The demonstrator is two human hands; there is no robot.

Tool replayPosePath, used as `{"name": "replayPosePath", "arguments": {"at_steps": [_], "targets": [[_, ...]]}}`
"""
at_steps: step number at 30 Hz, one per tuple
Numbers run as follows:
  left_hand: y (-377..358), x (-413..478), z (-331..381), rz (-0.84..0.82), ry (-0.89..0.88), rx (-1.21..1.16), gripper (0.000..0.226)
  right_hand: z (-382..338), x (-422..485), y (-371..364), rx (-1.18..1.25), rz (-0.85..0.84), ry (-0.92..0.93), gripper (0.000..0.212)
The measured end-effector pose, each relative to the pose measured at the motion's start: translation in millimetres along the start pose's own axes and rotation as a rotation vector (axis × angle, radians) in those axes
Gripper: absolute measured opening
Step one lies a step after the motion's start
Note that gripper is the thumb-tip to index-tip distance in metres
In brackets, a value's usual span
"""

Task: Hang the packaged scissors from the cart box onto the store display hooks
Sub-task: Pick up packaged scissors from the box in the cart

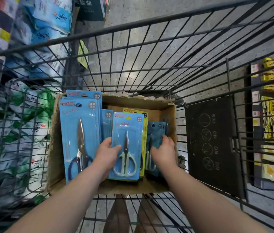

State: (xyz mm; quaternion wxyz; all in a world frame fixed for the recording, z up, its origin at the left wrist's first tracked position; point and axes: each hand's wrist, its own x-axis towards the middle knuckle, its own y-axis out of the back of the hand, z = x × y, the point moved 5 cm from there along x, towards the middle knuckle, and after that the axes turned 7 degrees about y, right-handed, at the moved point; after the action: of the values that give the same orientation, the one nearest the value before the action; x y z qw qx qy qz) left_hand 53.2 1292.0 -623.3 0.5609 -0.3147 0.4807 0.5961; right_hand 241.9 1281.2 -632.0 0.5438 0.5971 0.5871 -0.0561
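Picking stage: left grip [106,152] clamped on a small scissors pack [127,132], right grip [164,150] curled round a second pack [155,130] in the box [164,113]; next probably means lifting both out

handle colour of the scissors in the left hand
Pale green handles, best seen in the head view.

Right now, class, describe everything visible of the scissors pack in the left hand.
The scissors pack is a blue card under a clear blister, holding pale-handled scissors, blades up. It is upright in the cardboard box, before a yellow pack. The left hand grips its left edge, thumb in front; the right hand grips a neighbouring blue pack.
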Motion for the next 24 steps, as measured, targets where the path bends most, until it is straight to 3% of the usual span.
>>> {"name": "replayPosePath", "arguments": {"at_steps": [5,10,15,21,24], "targets": [[3.9,4.5,-4.0,-0.003,-0.002,-0.025,0.023,-0.9,0.4,-5.0,-0.16,0.063,0.025,0.058],[6.6,6.9,-5.0,0.0,-0.005,-0.039,0.023,7.1,2.4,-19.5,0.03,-0.017,-0.028,0.06],[6.9,7.3,-6.2,0.0,-0.005,-0.034,0.022,11.6,9.5,-13.4,0.021,0.035,-0.037,0.062],[6.3,9.7,-8.9,-0.014,-0.002,-0.026,0.024,18.0,14.3,-24.6,0.013,-0.123,-0.088,0.037],[8.2,9.4,-10.3,-0.004,0.0,-0.024,0.023,19.3,11.6,-25.3,0.0,-0.115,-0.086,0.032]]}}
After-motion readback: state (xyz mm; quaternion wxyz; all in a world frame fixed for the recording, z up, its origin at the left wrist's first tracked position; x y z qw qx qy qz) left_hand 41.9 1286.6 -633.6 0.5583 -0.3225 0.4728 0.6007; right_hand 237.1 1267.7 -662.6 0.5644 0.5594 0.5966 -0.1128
